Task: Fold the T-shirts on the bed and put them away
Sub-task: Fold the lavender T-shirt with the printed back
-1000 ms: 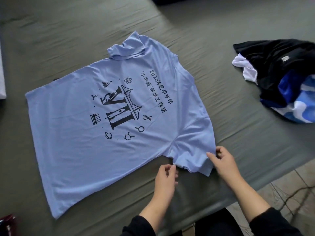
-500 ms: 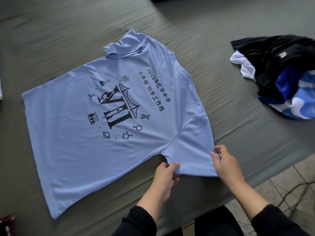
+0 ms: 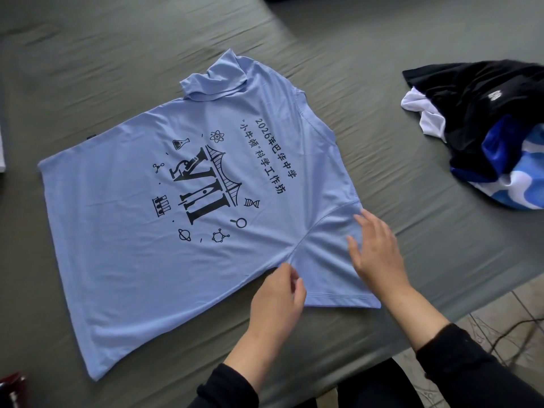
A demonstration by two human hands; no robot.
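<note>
A light blue T-shirt (image 3: 117,231) with a black printed design lies spread flat on the grey-green bed (image 3: 382,69), its collar pointing right. The far sleeve is folded over at the top. My right hand (image 3: 374,251) lies flat with straight fingers on the near sleeve. My left hand (image 3: 279,295) sits at the sleeve's underarm edge, fingers loosely curled against the cloth; whether it pinches the fabric is hidden.
A heap of other garments (image 3: 485,128), black, white and blue patterned, lies on the bed to the right. The bed's near edge meets a tiled floor (image 3: 500,328) with a cable at lower right. A dark red object (image 3: 11,390) shows at the bottom left corner.
The near sleeve has been pulled flat. My right hand let go of the sleeve's corner and moved up onto it, fingers spread. My left hand stayed at the underarm edge.
</note>
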